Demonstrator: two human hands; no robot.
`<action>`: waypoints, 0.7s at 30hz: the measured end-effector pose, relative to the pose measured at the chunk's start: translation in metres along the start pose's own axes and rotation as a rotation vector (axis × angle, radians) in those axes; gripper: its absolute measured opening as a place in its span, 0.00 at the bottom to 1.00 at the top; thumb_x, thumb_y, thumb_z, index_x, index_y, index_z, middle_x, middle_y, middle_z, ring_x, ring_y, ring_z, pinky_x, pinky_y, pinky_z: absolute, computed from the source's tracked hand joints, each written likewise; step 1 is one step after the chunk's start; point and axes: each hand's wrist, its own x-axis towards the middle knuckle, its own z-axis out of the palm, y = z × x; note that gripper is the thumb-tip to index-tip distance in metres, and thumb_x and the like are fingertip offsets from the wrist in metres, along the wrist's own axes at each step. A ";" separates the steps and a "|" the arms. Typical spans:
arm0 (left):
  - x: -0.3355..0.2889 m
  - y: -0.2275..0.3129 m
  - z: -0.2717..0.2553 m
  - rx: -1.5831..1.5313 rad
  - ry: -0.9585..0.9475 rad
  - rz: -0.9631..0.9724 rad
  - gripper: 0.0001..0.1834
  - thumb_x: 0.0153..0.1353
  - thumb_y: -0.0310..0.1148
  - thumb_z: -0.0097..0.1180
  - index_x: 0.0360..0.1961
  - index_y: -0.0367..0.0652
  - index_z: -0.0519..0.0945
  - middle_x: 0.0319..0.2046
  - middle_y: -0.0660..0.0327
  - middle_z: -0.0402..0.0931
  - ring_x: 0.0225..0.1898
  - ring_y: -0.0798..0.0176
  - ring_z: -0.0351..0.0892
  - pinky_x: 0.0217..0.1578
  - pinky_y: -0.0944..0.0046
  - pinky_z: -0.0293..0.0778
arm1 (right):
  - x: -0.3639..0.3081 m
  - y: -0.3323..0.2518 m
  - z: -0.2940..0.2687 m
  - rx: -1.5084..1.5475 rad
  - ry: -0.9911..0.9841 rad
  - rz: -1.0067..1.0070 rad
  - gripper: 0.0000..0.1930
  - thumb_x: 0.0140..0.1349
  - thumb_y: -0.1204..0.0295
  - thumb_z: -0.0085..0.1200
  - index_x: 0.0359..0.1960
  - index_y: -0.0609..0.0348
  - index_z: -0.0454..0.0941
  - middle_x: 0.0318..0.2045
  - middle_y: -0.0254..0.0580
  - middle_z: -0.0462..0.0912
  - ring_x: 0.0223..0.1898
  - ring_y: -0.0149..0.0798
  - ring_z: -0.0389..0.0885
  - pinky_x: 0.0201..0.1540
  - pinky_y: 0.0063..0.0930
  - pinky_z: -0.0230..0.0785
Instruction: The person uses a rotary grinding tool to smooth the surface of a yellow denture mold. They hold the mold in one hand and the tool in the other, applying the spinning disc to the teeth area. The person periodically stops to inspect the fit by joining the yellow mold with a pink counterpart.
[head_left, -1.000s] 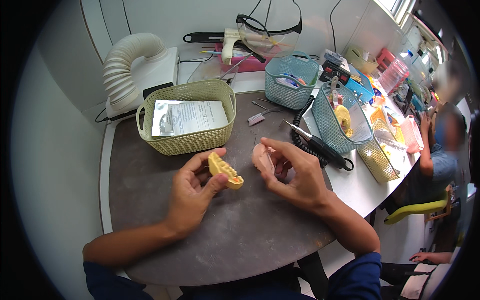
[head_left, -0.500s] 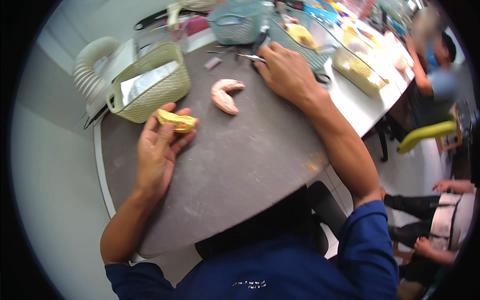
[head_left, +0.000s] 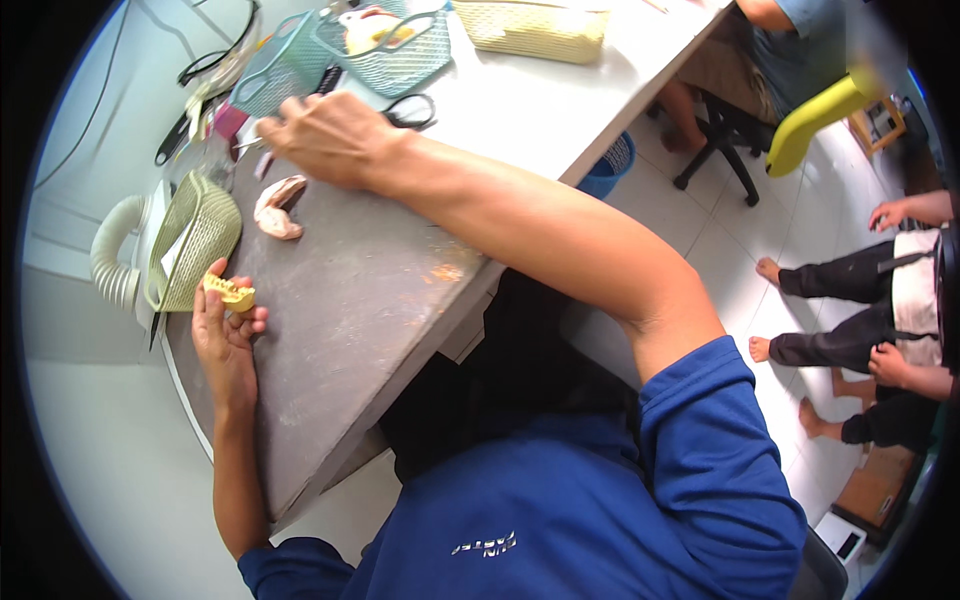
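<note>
My left hand [head_left: 228,345] holds a yellow dental cast [head_left: 232,293] between thumb and fingers, its row of teeth facing up. It is beside the green woven basket [head_left: 222,225] at the table's left edge. A pink horseshoe-shaped dental cast [head_left: 275,212] lies on the grey table top [head_left: 330,290], between my two hands. My right hand [head_left: 335,140] reaches to the far side of the table, fingers bent. A slim metal tool [head_left: 248,143] shows at its fingertips, its other end hidden by the hand. A small pink block [head_left: 263,165] lies close by.
Teal baskets [head_left: 395,60] and a cream basket [head_left: 535,30] stand at the back. Black-handled scissors [head_left: 410,111] lie beyond my right wrist. A white ribbed hose [head_left: 118,250] stands at the left. People and a yellow-green chair [head_left: 820,125] are to the right.
The view has swung right, so the table now sits further left. The yellow cast has tipped to show its teeth. My right hand remains at the metal tool.
</note>
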 end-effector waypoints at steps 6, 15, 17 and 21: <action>-0.001 0.001 0.006 0.086 0.006 0.021 0.26 0.73 0.47 0.43 0.62 0.38 0.66 0.37 0.64 0.76 0.28 0.77 0.73 0.29 0.77 0.71 | -0.002 -0.004 -0.003 0.038 0.102 -0.147 0.09 0.68 0.68 0.45 0.43 0.58 0.70 0.29 0.55 0.83 0.29 0.47 0.87 0.26 0.37 0.80; -0.006 0.001 0.002 0.013 0.110 -0.008 0.27 0.72 0.48 0.43 0.62 0.39 0.66 0.38 0.62 0.76 0.30 0.73 0.74 0.31 0.75 0.72 | 0.001 -0.006 0.002 0.150 0.088 0.010 0.08 0.64 0.71 0.47 0.37 0.63 0.73 0.27 0.54 0.83 0.26 0.47 0.86 0.23 0.35 0.78; -0.006 0.001 0.003 -0.070 0.147 -0.030 0.27 0.71 0.49 0.46 0.61 0.40 0.65 0.40 0.60 0.76 0.31 0.71 0.75 0.33 0.74 0.73 | 0.003 -0.005 0.006 0.108 0.112 0.003 0.08 0.63 0.71 0.47 0.37 0.64 0.74 0.28 0.54 0.83 0.27 0.47 0.86 0.25 0.34 0.78; 0.004 -0.004 -0.001 -0.196 0.068 -0.013 0.25 0.71 0.46 0.49 0.58 0.38 0.65 0.39 0.57 0.77 0.28 0.67 0.79 0.30 0.71 0.77 | 0.004 -0.005 -0.013 0.161 0.153 0.048 0.08 0.61 0.70 0.52 0.38 0.61 0.74 0.32 0.52 0.79 0.30 0.49 0.86 0.27 0.36 0.79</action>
